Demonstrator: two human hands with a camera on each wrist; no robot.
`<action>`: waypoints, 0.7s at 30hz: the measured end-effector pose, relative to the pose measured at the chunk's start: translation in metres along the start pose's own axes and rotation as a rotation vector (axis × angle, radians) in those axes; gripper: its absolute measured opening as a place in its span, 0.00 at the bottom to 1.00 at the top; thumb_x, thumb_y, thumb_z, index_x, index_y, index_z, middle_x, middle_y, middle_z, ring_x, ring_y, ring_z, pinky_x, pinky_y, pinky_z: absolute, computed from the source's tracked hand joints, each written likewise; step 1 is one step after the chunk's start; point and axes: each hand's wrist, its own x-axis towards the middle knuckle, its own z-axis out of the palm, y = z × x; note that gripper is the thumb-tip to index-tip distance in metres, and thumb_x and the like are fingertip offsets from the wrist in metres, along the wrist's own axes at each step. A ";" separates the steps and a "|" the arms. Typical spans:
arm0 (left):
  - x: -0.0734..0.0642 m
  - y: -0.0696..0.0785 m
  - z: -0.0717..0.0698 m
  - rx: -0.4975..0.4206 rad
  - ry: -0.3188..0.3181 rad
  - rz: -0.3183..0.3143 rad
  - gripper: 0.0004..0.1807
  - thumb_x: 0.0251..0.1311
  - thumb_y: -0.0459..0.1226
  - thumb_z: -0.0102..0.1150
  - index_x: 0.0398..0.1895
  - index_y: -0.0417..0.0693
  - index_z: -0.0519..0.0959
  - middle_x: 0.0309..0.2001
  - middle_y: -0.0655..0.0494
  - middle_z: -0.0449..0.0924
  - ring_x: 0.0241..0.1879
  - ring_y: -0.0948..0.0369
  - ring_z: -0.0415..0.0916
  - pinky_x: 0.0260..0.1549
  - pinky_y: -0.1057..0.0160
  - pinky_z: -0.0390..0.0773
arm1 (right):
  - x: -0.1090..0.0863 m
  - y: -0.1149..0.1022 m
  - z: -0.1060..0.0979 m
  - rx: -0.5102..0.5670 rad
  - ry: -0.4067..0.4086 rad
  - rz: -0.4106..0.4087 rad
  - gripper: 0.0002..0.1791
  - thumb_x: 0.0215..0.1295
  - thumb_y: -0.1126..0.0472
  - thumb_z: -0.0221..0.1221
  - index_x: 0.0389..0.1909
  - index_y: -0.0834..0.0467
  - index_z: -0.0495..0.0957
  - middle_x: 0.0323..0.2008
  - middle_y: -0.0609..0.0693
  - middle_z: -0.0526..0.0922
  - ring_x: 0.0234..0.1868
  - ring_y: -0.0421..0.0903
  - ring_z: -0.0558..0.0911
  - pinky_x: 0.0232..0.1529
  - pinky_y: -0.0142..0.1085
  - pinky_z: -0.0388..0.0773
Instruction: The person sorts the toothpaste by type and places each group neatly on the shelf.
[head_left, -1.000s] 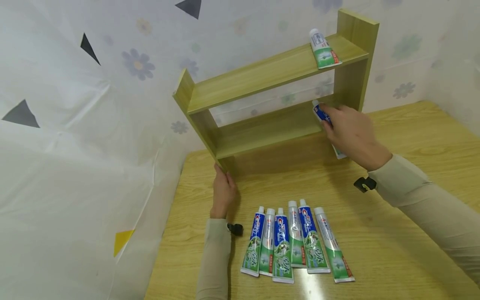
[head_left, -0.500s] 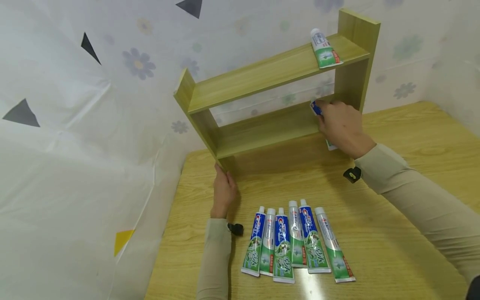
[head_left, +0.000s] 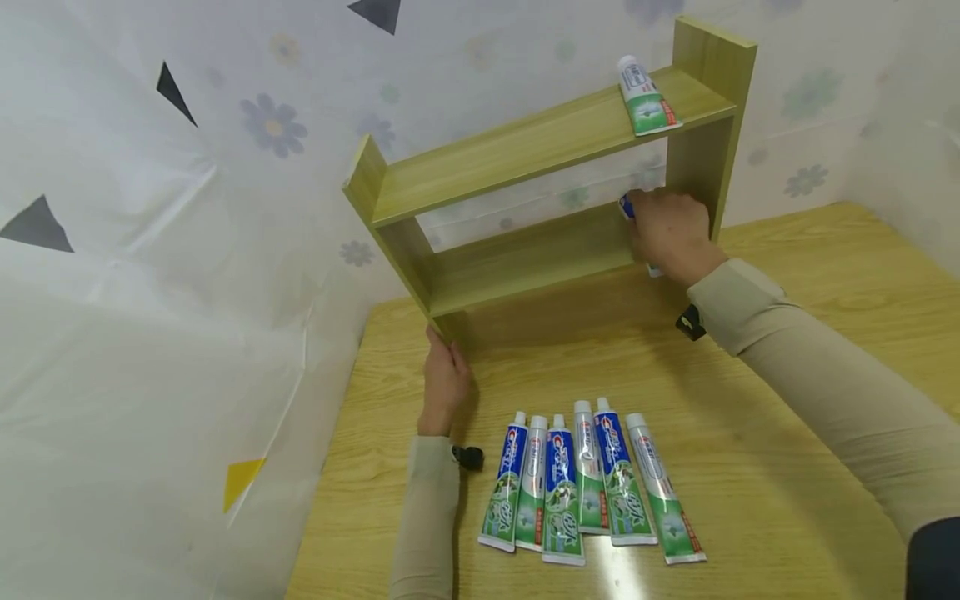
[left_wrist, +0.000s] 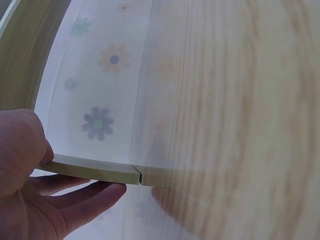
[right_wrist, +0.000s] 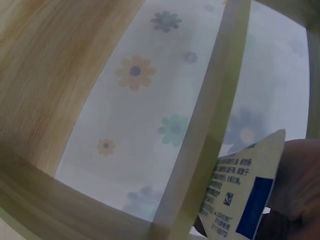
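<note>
My right hand [head_left: 672, 236] grips a toothpaste tube [head_left: 627, 206] at the right end of the lower board of a wooden shelf [head_left: 517, 165]. The hand covers most of the tube; its blue end and a sliver of its flat end show. In the right wrist view the printed back of the tube [right_wrist: 239, 192] lies close to the board's edge. My left hand [head_left: 446, 385] holds the shelf's left side panel near its foot. The left wrist view has the thumb on one face of the panel [left_wrist: 107, 172] and the fingers on the other.
One white and green toothpaste tube [head_left: 647, 102] lies on the upper board, at its right end. Several more tubes, blue-green ones [head_left: 561, 492] and white-green ones [head_left: 663, 492], lie in a row on the wooden table [head_left: 765, 475]. A flower-patterned sheet [head_left: 273, 125] hangs behind the shelf.
My right hand has moved left and farther in over the lower board, taking the toothpaste tube with it. My left hand keeps its hold on the side panel.
</note>
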 end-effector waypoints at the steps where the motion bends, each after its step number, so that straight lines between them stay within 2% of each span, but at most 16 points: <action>1: -0.001 0.000 -0.001 -0.005 -0.002 0.003 0.33 0.86 0.32 0.39 0.85 0.24 0.45 0.65 0.15 0.75 0.63 0.29 0.81 0.63 0.35 0.83 | 0.003 0.001 0.000 0.000 -0.020 0.016 0.11 0.78 0.65 0.48 0.43 0.68 0.77 0.32 0.70 0.80 0.29 0.66 0.82 0.23 0.60 0.79; 4: -0.002 0.000 -0.001 -0.012 -0.006 0.003 0.33 0.87 0.32 0.39 0.85 0.25 0.45 0.65 0.15 0.75 0.64 0.29 0.80 0.63 0.36 0.83 | 0.011 0.004 0.000 0.012 -0.083 0.054 0.15 0.82 0.61 0.48 0.50 0.68 0.79 0.38 0.74 0.83 0.31 0.65 0.82 0.23 0.58 0.79; 7: -0.002 0.002 -0.001 -0.009 0.010 0.011 0.33 0.86 0.32 0.40 0.85 0.25 0.46 0.65 0.16 0.76 0.65 0.29 0.80 0.64 0.36 0.83 | 0.019 0.011 0.000 0.053 -0.097 0.056 0.19 0.83 0.59 0.48 0.58 0.68 0.80 0.44 0.76 0.84 0.34 0.63 0.82 0.24 0.55 0.78; 11: 0.000 0.005 -0.001 -0.006 0.017 0.025 0.33 0.86 0.32 0.40 0.84 0.24 0.47 0.64 0.16 0.77 0.64 0.29 0.80 0.64 0.36 0.83 | 0.023 0.021 0.000 0.083 -0.122 0.057 0.25 0.81 0.58 0.47 0.69 0.68 0.75 0.52 0.77 0.84 0.40 0.65 0.83 0.29 0.57 0.80; 16: 0.001 0.005 0.001 -0.008 0.001 0.011 0.32 0.86 0.32 0.40 0.85 0.28 0.47 0.70 0.18 0.73 0.70 0.32 0.76 0.68 0.37 0.81 | 0.024 0.024 0.002 0.066 -0.128 0.056 0.27 0.82 0.55 0.48 0.71 0.67 0.74 0.49 0.77 0.84 0.39 0.67 0.83 0.28 0.57 0.80; 21: 0.002 0.006 0.001 -0.015 0.012 0.014 0.32 0.86 0.32 0.40 0.85 0.28 0.48 0.70 0.18 0.73 0.70 0.31 0.77 0.68 0.36 0.81 | 0.021 0.022 0.004 0.077 -0.097 0.068 0.29 0.80 0.53 0.50 0.74 0.63 0.74 0.49 0.77 0.83 0.43 0.73 0.84 0.29 0.59 0.80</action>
